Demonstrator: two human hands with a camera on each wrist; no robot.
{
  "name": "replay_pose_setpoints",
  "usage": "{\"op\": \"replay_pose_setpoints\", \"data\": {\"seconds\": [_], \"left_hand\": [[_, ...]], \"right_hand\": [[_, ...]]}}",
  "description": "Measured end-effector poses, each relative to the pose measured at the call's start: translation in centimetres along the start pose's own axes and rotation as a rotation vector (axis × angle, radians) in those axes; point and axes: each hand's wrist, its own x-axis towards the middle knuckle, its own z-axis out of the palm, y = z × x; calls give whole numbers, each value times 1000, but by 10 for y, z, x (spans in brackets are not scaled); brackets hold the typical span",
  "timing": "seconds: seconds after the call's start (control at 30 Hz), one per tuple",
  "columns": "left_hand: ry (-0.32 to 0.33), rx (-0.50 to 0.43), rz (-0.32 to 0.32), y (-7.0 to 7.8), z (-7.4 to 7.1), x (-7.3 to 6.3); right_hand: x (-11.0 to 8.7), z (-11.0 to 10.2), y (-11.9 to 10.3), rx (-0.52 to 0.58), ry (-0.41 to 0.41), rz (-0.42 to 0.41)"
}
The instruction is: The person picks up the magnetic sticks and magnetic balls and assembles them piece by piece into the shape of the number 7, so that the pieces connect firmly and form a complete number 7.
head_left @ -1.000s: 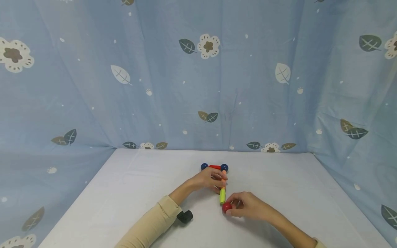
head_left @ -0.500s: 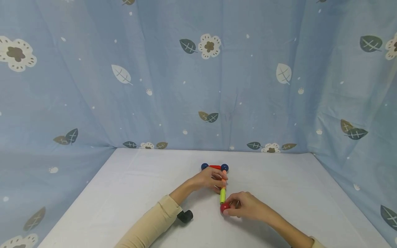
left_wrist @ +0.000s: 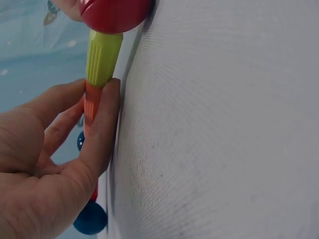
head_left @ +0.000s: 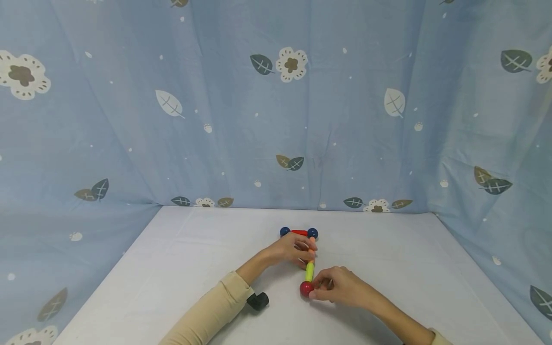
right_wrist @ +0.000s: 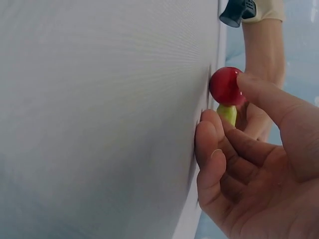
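Observation:
In the head view my left hand (head_left: 288, 250) pinches an orange rod (head_left: 312, 241) between thumb and fingertips. A ribbed yellow-green rod (left_wrist: 103, 59) continues in line from it toward me. At that rod's near end sits a glossy red ball (head_left: 306, 288). My right hand (head_left: 344, 286) holds the ball by its right side; in the right wrist view the thumb (right_wrist: 254, 88) lies on it, with the other fingers curled beside it. Beyond the left hand, a red rod (head_left: 299, 233) joins a dark blue ball (head_left: 312, 233) to another blue ball (head_left: 284, 231).
A white table (head_left: 207, 239) carries everything, backed by a blue curtain (head_left: 233, 134) with leaf and flower prints. A black cylindrical piece (head_left: 259, 301) shows beside the left cuff. The left forearm reaches across from the near edge.
The red ball has shifted left with my right fingertips and now meets the yellow-green rod's near end. My left hand has stayed in place on the orange rod.

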Motion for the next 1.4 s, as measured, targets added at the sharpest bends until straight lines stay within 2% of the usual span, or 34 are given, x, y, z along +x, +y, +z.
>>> {"op": "replay_pose_setpoints", "data": {"seconds": [0.27,0.8,1.17,1.4], "left_hand": [[-14,-8,2,1,-1,0],[-21,-14,17,3,-1,-3],[10,16,8,3,-1,-5],[20,23,-16,3,-9,-12]], "right_hand": [[0,-1,-1,-5,6,4],[-1,-5,0,42,-36,40],[0,-8,5,51,-46,30],[-2,-16,10,47,-29,27]]}}
